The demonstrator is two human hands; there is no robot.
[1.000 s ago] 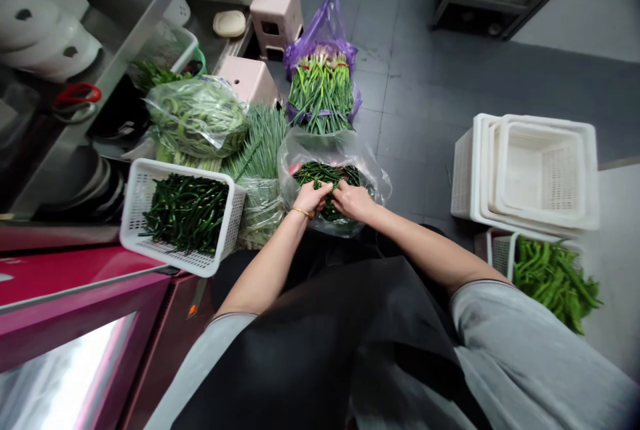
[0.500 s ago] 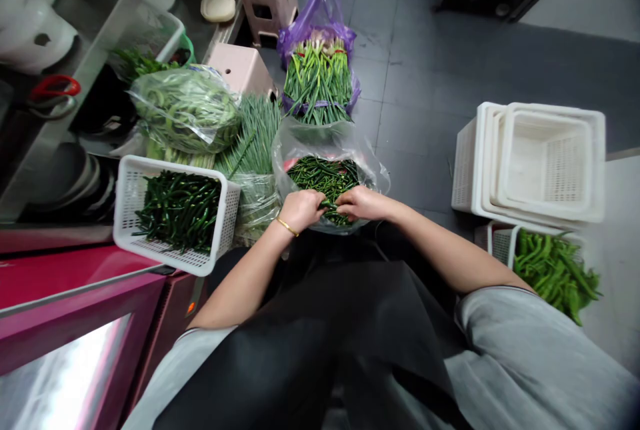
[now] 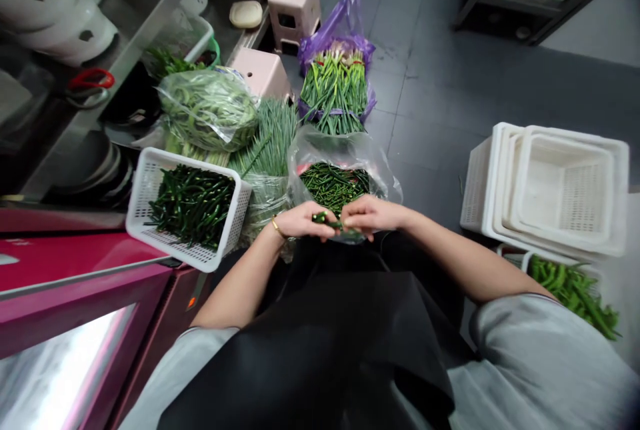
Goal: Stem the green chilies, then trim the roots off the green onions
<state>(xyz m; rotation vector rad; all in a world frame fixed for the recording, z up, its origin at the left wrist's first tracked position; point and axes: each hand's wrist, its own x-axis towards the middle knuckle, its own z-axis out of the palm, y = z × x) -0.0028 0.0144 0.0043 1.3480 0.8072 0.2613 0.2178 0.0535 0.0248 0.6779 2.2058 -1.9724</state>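
Observation:
My left hand [image 3: 303,220], with a gold bangle at the wrist, is closed around a few dark green chili peppers [image 3: 323,218]. Close beside it, my right hand [image 3: 369,214] pinches at the same chilies, its fingertips partly blurred. Both hands are over the near edge of a clear plastic bag [image 3: 383,173], which is open and holds a heap of thin dark green chilies [image 3: 331,185]. To the left stands a white perforated basket [image 3: 143,180] with more dark green chilies [image 3: 195,207] in it.
Behind the bag lie bundled garlic chives [image 3: 335,90] in a purple bag [image 3: 345,13]. Bagged green beans [image 3: 207,107] and long green stalks [image 3: 273,137] lie left, near pink stools [image 3: 295,0]. Nested white baskets [image 3: 565,177] and lighter green peppers [image 3: 575,290] are right.
Both hands have drawn back slightly toward my body with the chilies between them, and the left hand has turned so the chili ends show. The whole view has shifted a little.

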